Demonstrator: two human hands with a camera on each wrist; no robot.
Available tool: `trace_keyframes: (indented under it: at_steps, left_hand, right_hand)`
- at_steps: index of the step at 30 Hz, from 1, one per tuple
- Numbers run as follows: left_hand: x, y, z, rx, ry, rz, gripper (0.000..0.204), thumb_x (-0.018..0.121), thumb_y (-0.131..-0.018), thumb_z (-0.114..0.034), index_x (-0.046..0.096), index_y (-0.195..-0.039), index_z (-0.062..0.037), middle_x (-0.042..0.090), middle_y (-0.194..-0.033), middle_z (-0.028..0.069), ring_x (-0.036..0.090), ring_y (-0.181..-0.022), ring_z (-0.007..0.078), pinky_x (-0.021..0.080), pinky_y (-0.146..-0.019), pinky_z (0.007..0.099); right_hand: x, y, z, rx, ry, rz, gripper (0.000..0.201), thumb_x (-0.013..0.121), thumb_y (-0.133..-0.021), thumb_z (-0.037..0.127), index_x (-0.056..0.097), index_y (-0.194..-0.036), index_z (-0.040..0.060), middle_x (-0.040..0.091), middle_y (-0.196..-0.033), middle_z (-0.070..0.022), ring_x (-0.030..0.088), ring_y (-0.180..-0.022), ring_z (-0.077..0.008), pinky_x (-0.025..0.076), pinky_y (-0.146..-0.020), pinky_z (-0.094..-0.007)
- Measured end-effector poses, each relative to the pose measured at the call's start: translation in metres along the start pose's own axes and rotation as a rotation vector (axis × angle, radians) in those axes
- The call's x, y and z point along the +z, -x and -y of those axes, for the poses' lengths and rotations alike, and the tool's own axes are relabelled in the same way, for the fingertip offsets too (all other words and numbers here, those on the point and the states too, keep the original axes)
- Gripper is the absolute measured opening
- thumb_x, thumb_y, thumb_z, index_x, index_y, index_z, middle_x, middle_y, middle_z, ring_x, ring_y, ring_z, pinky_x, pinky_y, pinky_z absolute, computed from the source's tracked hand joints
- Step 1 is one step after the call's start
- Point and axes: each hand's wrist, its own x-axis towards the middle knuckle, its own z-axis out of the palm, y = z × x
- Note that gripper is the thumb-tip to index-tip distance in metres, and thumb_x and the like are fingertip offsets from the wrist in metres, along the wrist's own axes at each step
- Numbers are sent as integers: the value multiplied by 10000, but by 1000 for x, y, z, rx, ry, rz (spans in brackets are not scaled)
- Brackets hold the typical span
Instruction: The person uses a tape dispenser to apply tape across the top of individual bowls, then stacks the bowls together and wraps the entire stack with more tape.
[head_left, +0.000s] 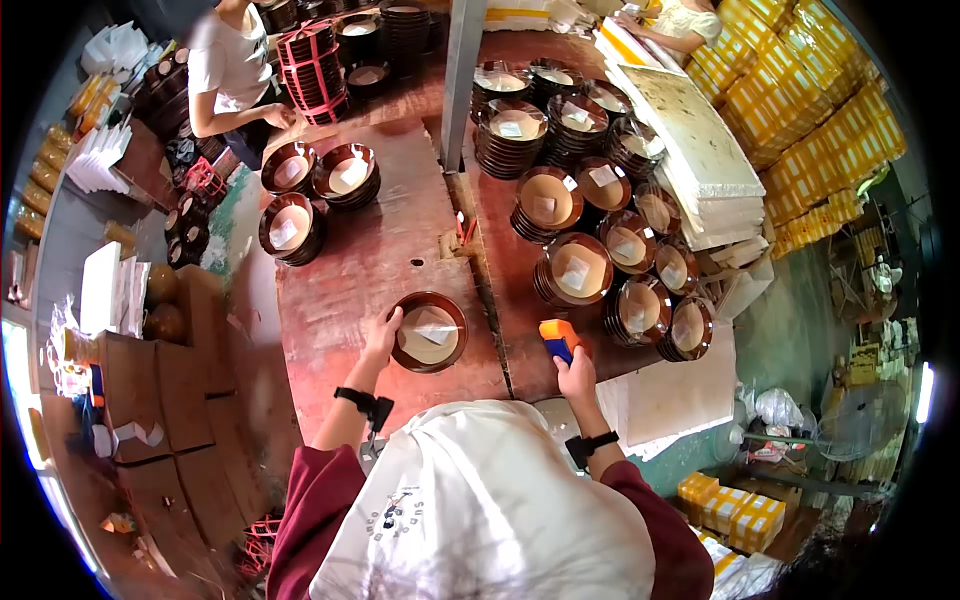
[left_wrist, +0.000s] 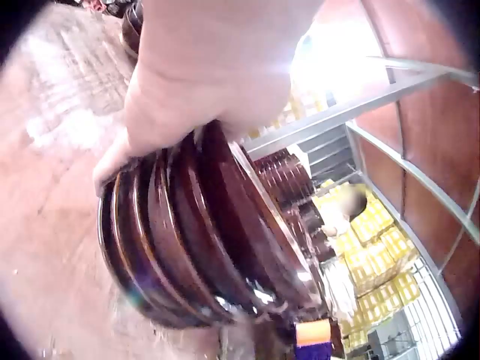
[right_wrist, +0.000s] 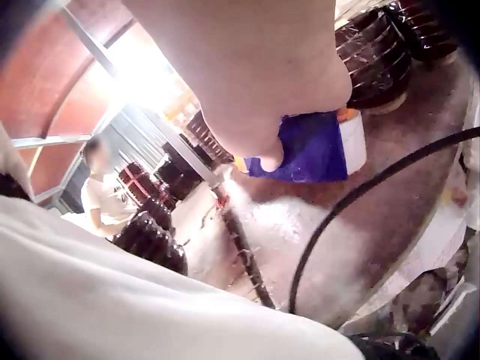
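A stack of brown glossy bowls (head_left: 430, 335) sits on the reddish table in front of me, a white slip of paper lying in the top bowl. My left hand (head_left: 380, 338) grips this stack at its left side. In the left wrist view, the fingers (left_wrist: 112, 161) curl over the ridged outer walls of the nested bowls (left_wrist: 187, 240). To the right, my right hand (head_left: 577, 376) holds a blue and orange block-shaped object (head_left: 560, 340) just above the table edge. In the right wrist view its blue side (right_wrist: 307, 150) shows under the hand, and its exact kind cannot be told.
Many stacked bowls (head_left: 575, 270) crowd the right part of the table; several stacks (head_left: 347, 175) stand at the back left. A grey post (head_left: 460, 90) rises beyond the table gap. White foam boards (head_left: 690, 140) lie to the right. Two other people (head_left: 225, 70) are nearby.
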Motion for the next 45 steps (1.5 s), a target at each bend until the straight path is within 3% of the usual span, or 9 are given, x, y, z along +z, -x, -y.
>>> trace_keyframes:
  at_steps: [5,12,16,20,26,32,36,41,45]
  left_hand:
    - [27,72,30,-128,497,-379,408,520,-1065,-404,498,-1373,-139,631,-1163,102,658,-944,223,580,-802,439]
    - [-13,113,29,-429,661,162,398,522,-1057,-336,436,-1338,-68,531,-1294,127,643,-1069,385,592,-841,605]
    - [-31,122,-17,-580,295,29,448,588,-1017,-345,532,-1271,19,607,-1236,153,632,-1080,356,565,-899,516]
    - [-28,144,-74,257,-98,-173,524,558,-1038,-420,589,-1281,43,678,-1158,142,651,-1032,220,532,-908,359]
    - [-42,177,-128,224,273,64,550,448,-1088,-451,669,-1175,45,705,-1003,80,670,-923,167,540,-856,327]
    - [-50,177,-123,305,244,-56,196,627,-1016,-144,698,-1009,38,706,-878,49,641,-805,106,535,-747,271]
    - [-56,154,-112,366,-51,-351,72,617,-901,11,665,-871,55,662,-724,101,623,-712,140,518,-647,315]
    - [-87,114,-106,376,184,-405,126,645,-920,-34,669,-811,24,659,-695,64,605,-608,127,475,-535,327]
    - [-177,63,-55,288,212,-534,195,673,-952,-100,680,-797,18,649,-662,61,589,-565,129,458,-505,322]
  right_hand:
    - [-17,3,47,-149,-172,154,476,729,-896,290,549,-1213,-15,669,-1077,-298,624,-1054,-497,507,-866,-542]
    - [-49,-34,146,-394,-594,790,473,709,-931,221,560,-1321,-2,711,-1103,-215,701,-990,-335,526,-895,-394]
    - [-49,-51,189,-548,-572,1085,440,698,-946,216,572,-1300,-13,714,-1110,-159,675,-1014,-244,504,-925,-362]
    - [-83,-48,261,-821,-386,1202,499,736,-919,201,554,-1328,-20,702,-1154,-186,660,-1061,-258,493,-952,-376]
    - [-63,-53,311,-967,-299,1218,522,766,-900,228,556,-1314,-13,696,-1135,-174,660,-1057,-269,488,-956,-381]
    - [-53,-52,327,-957,-226,1283,514,743,-931,246,551,-1326,-21,704,-1129,-139,654,-1043,-210,496,-956,-369]
    - [-33,-52,327,-562,-406,1554,370,655,-1003,279,605,-1201,-30,710,-1014,-96,675,-929,-164,536,-879,-341]
    - [-72,-63,376,-346,-463,1802,308,571,-1044,272,637,-1054,-29,666,-887,-65,631,-739,-144,504,-697,-296]
    - [-149,-67,391,-255,-254,1591,306,578,-1039,248,641,-1043,-52,662,-855,-62,626,-717,-151,503,-676,-300]
